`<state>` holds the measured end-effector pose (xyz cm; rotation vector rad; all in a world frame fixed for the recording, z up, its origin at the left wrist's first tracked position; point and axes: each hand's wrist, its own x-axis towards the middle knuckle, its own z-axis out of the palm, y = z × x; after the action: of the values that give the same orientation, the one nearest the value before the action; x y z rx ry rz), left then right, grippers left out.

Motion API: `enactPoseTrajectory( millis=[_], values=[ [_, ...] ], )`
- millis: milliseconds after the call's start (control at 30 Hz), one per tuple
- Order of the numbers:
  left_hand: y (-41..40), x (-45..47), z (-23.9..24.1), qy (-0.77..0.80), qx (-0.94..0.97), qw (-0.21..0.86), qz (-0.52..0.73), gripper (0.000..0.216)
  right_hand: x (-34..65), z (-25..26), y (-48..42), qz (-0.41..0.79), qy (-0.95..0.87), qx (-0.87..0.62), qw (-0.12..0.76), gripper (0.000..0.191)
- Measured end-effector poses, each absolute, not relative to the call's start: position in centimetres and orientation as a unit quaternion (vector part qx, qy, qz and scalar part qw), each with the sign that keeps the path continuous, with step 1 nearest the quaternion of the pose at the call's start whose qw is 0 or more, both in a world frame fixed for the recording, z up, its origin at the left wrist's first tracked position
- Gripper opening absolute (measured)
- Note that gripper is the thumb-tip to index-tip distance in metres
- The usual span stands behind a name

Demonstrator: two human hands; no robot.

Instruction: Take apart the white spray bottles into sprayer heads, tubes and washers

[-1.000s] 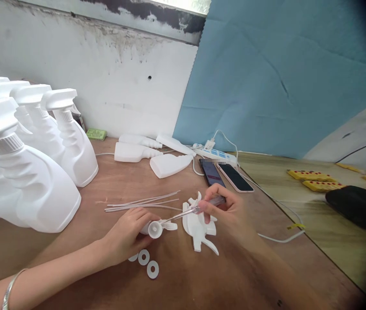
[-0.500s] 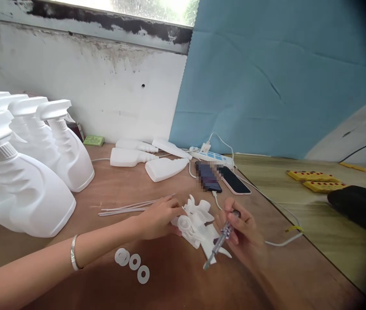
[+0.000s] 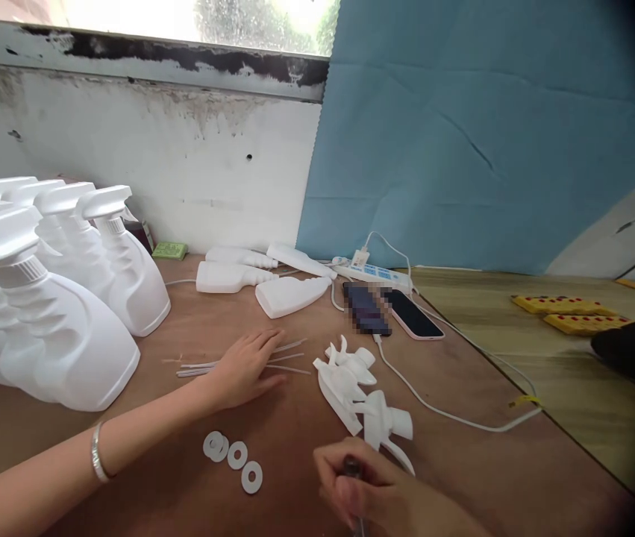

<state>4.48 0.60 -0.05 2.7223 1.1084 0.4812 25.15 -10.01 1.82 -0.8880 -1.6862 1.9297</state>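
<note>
My right hand (image 3: 367,481) is closed around a slim tool that looks like a screwdriver (image 3: 353,468), its dark end showing above my fist and most of the rest hidden. Just beyond that hand several white trigger spray heads (image 3: 387,421) lie in a loose group on the brown table. My left hand (image 3: 247,369), with a silver bangle on its wrist, lies with fingers stretched out over several thin white tubes (image 3: 197,369); whether it presses on them is unclear. White ring washers (image 3: 251,477) lie flat in front of my left forearm, two of them overlapping.
White spray bottles (image 3: 65,343) with heads fitted stand in rows at left. Several white bottles (image 3: 292,296) without heads lie near the wall. Two phones (image 3: 413,315), a power strip (image 3: 378,276) and a white cable (image 3: 451,418) occupy the right. Yellow pieces (image 3: 586,324) lie farther right.
My left hand has left the spray heads and moved left onto the tubes. My right hand has come down and left with the screwdriver. One spray head now lies nearer me.
</note>
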Motion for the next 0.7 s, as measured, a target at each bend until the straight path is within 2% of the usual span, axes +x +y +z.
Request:
enactPoseTrajectory(
  millis=[100,167,400,533,700],
  values=[
    [0.5,1.8,-0.9,0.406,0.904,0.065,0.117,0.061,23.6,2.2,-10.4,0.609,-0.664,-0.412,0.14,0.05],
    [0.4,0.5,-1.5,0.416,0.902,0.06,0.099,0.058,22.7,2.3,-10.5,0.552,-0.683,-0.461,0.126,0.044],
    [-0.4,-2.3,-2.4,0.397,0.912,0.062,0.078,0.045,20.7,0.4,-9.6,0.334,-0.773,-0.5,0.204,0.021],
    [-1.0,-4.4,-2.5,0.405,0.907,0.069,0.095,0.045,20.3,-0.1,-9.4,0.306,-0.772,-0.513,0.217,0.008],
    [-1.7,-6.3,-2.7,0.405,0.904,0.067,0.119,0.045,19.8,-0.9,-9.1,0.33,-0.722,-0.563,0.231,0.049]
  ],
)
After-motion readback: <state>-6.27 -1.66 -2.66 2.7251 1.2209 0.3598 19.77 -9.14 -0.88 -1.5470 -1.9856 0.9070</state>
